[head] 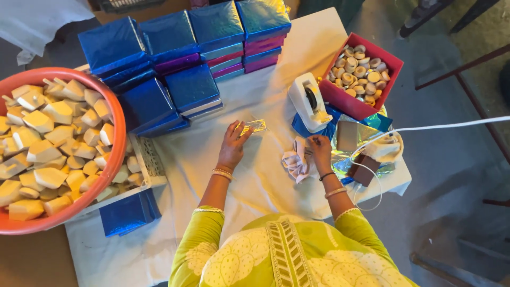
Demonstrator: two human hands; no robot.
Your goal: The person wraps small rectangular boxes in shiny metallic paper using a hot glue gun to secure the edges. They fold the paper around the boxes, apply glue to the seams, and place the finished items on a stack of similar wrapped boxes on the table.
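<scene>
Left hand (232, 146) fingers pinch a shiny foil-wrapped piece (254, 127); right hand (321, 150) fingers grip crumpled paper (296, 161); wrapped blue boxes (186, 58) stacked far, many unwrapped pieces in the orange tub (118, 139).

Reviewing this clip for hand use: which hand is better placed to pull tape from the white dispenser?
The right hand, probably: it sits just below the white tape dispenser, while the left hand is farther off and rests on a shiny wrapped piece.

blue foil boxes (191, 85), red tub (114, 159)

Single head view, steeply downward, close.
</scene>
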